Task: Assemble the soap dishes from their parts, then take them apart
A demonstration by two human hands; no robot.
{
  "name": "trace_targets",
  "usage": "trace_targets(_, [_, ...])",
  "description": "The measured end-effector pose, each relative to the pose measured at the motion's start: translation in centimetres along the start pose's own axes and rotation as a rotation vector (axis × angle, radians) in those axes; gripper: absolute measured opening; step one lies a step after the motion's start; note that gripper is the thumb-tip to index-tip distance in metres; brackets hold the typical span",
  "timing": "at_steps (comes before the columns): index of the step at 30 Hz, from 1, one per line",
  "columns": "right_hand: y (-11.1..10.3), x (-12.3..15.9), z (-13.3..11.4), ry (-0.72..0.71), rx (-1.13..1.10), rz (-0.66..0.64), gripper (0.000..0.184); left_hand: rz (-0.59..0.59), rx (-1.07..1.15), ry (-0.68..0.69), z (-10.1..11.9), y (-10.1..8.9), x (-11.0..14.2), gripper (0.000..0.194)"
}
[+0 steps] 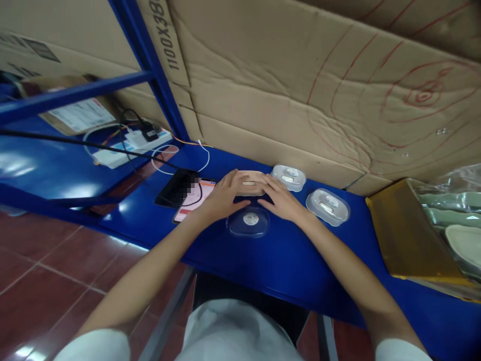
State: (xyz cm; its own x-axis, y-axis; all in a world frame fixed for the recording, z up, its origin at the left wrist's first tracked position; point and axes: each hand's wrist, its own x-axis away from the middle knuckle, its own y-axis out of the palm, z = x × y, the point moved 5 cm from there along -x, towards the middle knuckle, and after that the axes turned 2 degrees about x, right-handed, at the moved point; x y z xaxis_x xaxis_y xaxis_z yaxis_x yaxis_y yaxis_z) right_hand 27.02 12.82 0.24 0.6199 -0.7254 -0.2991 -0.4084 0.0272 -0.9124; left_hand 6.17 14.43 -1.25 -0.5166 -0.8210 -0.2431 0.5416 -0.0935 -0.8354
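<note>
A beige dish (248,186) with a small pale bar-shaped piece at its middle sits on the blue table in front of me. My left hand (226,196) holds its left side, fingers over the edge and thumb pointing inward. On the opposite side, my right hand (281,199) grips the dish in the same way. Parts of its rim are hidden under my fingers. Just nearer to me lies a clear plastic lid (248,228) with a round white label. Two similar pale containers with clear covers, one at the back (289,178) and another (328,206), stand to the right.
Left of my hands, a lit phone (195,200) lies beside a black object (176,188). A white power strip (128,149) with cables is farther left. At right, an open cardboard box (409,235) holds green and pale dishes. Cardboard (263,90) walls the back.
</note>
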Motion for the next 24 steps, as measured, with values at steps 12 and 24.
trace_targets(12, [1.4, -3.0, 2.3, 0.017, 0.028, -0.051, 0.042, -0.022, 0.013, 0.019, -2.6, 0.7, -4.0, 0.082])
trace_targets(24, [0.4, -3.3, 1.9, -0.009, -0.02, -0.026, 0.045, 0.022, 0.081, 0.07, -1.6, -0.1, -3.8, 0.078])
